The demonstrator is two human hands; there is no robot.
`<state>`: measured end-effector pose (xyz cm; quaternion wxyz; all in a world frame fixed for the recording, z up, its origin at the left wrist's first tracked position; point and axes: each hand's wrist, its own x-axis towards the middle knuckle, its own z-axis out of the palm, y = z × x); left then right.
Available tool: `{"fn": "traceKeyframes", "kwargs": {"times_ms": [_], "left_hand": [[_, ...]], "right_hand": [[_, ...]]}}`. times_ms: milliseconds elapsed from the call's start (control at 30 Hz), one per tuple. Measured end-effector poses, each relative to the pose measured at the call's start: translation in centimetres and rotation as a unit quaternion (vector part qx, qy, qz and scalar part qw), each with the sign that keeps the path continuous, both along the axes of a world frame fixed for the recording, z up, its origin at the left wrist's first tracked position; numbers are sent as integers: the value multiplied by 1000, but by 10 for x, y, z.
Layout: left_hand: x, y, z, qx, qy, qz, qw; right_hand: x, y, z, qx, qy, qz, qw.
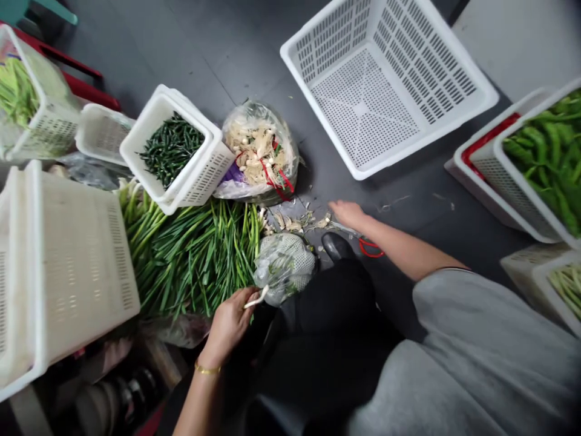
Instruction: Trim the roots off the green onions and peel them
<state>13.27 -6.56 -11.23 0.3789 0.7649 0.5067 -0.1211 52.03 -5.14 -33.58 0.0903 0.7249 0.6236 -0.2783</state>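
Observation:
My left hand [233, 318], fingers closed, grips a green garlic stalk; its pale lower end [258, 297] sticks out past the fingers. Close by is a pile of green garlic [195, 254] with long green leaves. A clear plastic bag [275, 266] and a white mesh-like bundle lie just beyond the hand. My right hand [347, 214] reaches low over the floor, beside scattered root trimmings [295, 224]; its fingers are partly hidden and blurred, so any grip is unclear. A red loop [371, 248] lies below my right wrist.
A clear bag of roots and trimmings [256, 151] stands ahead, beside a basket of dark green chillies [170, 148]. At the upper right sits a large white basket [370, 97]. Green peppers [544, 145] fill a basket at the right. A white crate [86, 236] borders the left.

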Motion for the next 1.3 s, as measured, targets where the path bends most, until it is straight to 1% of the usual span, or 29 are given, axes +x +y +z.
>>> {"fn": "traceKeyframes", "kwargs": {"times_ms": [67, 133, 167, 233, 333, 400, 500, 567, 667, 733, 800, 900, 1000, 1067, 1100, 1167, 1233, 1300], "left_hand": [[-5, -2, 0, -11, -5, 14, 1000], [-14, -6, 0, -15, 1, 32, 999], [-19, -8, 0, -16, 7, 40, 999], [-28, -13, -1, -26, 16, 52, 998], [-41, -19, -5, -55, 12, 66, 996], [-50, -20, -9, -66, 4, 79, 995], [-68, -20, -19, -68, -1, 104, 992], [-80, -19, -27, -71, -3, 120, 990], [-91, -14, -38, -83, -10, 135, 987], [-94, -9, -41, -92, -29, 138, 986], [-95, -3, -39, -103, -68, 136, 983], [-96, 3, -32, -117, -113, 133, 978], [-97, 5, -23, -129, -112, 136, 976], [-98, 3, -20, -133, -134, 133, 973], [-97, 0, -19, -128, -149, 136, 971], [-95, -5, -20, -105, -172, 155, 967], [-92, -8, -22, -86, -183, 174, 964], [-85, -7, -22, -98, -190, 157, 964]], "right_hand": [[-47, -3, -36, -43, 13, 24, 999], [-81, 0, -66, -67, 15, 33, 997], [-94, 4, -77, -71, 17, 40, 997], [-117, 16, -89, -69, 30, 66, 995], [-151, 40, -93, -50, 63, 134, 988], [-173, 58, -94, -38, 86, 187, 978], [-201, 87, -99, -31, 121, 290, 949], [-219, 107, -102, -36, 141, 343, 928], [-246, 129, -104, -54, 152, 372, 914], [-261, 137, -105, -70, 149, 381, 910], [-266, 142, -106, -86, 145, 385, 907], [-259, 145, -107, -108, 137, 377, 910], [-241, 143, -99, -122, 112, 342, 925], [-225, 140, -83, -121, 93, 312, 938], [-215, 139, -72, -117, 83, 299, 943], [-193, 141, -40, -85, 82, 268, 956], [-172, 153, -3, -7, 110, 218, 970], [-155, 177, 33, 108, 143, 144, 973]]}}
